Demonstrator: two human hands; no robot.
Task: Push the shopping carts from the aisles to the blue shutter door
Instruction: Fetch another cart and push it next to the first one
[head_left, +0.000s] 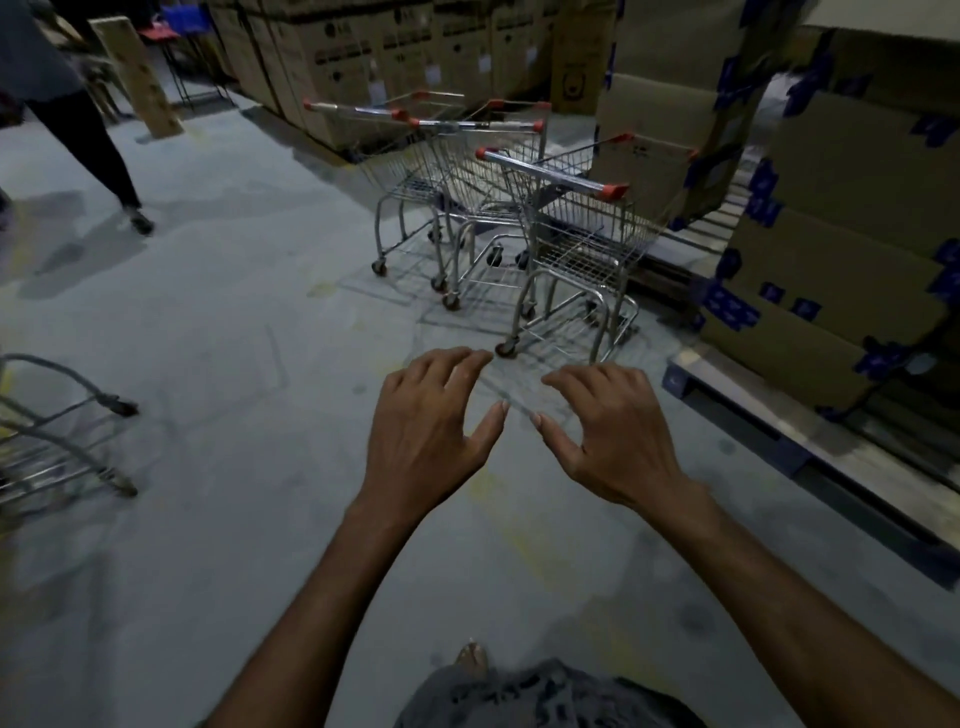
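Carts: three shopping carts (483, 208) stand bunched ahead on the concrete floor (234, 312), partly nested and tucked against the stacked cartons (841, 208). They look parked out of the walkway.
Nearest handle: the orange-capped bar (553, 174) faces the person. Judged the natural grab point.
Left hand (431, 421): held out low, fingers spread and loosely curled, holding nothing, well short of the carts.
Right hand (608, 431): same pose, thumb tips nearly meeting. Likely readied for a two-handed hold on the bar.
Stray cart (57, 431): at the left edge, apart from the group, blurred.
Pallet (753, 415): under the cartons at right, so swing room that side looks tight.
Other person (78, 119): walking, far left.
Blue shutter door: not in view.
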